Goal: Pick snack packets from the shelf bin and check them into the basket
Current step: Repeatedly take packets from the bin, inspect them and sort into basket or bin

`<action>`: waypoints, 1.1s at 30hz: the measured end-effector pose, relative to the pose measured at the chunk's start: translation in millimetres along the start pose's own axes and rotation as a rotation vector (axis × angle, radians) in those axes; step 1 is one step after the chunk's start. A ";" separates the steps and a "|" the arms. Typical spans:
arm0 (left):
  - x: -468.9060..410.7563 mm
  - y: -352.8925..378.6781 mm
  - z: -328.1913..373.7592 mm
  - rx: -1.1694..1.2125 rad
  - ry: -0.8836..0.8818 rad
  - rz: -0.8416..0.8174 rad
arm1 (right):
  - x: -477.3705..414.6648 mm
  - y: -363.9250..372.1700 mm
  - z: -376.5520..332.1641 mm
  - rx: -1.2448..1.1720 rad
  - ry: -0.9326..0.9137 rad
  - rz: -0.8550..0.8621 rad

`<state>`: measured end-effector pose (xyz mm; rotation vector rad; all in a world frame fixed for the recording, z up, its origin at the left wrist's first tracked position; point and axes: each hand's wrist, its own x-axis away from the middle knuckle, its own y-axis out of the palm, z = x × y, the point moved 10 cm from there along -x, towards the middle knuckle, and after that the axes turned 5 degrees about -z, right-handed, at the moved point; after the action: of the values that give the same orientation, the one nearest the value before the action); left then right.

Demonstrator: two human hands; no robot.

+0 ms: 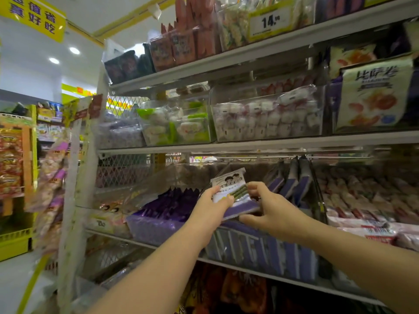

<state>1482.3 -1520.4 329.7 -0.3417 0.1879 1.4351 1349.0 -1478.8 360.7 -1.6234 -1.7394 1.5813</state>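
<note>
Left hand (215, 203) pinches packet (231, 183) at its left edge; right hand (272, 208) grips its right edge. Packet held above bin (260, 248) front rim, below upper shelf (249, 147) edge.

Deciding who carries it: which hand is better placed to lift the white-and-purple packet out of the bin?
Probably left. The left hand pinches the packet by its near edge; the right hand has spread fingers at its other side, grip unclear.
</note>
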 end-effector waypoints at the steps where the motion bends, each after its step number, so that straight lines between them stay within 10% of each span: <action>1: 0.6 0.1 -0.2 0.074 0.005 0.008 | -1.3 2.5 1.7 0.016 -0.002 -0.036; 14: 12.6 -94.6 -5.1 0.286 0.177 0.261 | -6.4 21.6 -16.4 0.701 -0.061 -0.169; 33: 27.6 -52.6 -6.5 0.168 0.169 0.097 | 38.2 -12.3 12.2 0.888 0.063 -0.319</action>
<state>1538.4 -1502.0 320.7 -0.3191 0.4657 1.4745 1320.4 -1450.2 349.4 -0.8925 -0.9419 1.7328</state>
